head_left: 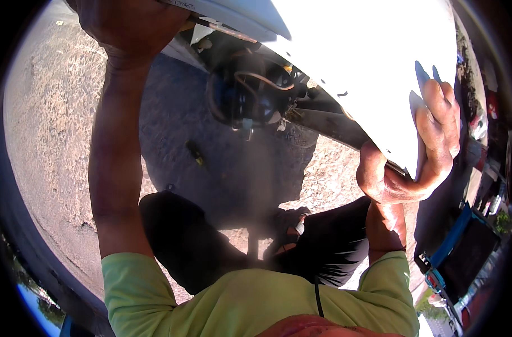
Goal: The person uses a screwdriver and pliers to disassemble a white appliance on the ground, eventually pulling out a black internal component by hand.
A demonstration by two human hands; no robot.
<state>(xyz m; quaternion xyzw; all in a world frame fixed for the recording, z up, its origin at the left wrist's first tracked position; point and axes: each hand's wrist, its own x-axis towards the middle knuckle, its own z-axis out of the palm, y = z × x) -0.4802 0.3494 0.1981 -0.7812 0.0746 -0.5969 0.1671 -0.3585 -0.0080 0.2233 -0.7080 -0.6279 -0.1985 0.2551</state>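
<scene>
A large white appliance (357, 50) fills the upper right, tilted, its surface washed out by sun. Under its lower edge shows a black compressor (250, 95), with a bent copper pipe (261, 78) in front of it. My right hand (419, 151) is wrapped round the near right corner, thumb beneath and fingers spread over the white face. At the upper left my left hand (135, 28) is closed at the appliance's other end; its fingertips are hidden.
Rough sunlit ground (48, 112) lies to the left. A small dark and yellow object (195, 153) rests in the shadow below the compressor. My knees are bent close beneath the appliance. On the right stands a blue-edged black item (458, 247) amid clutter.
</scene>
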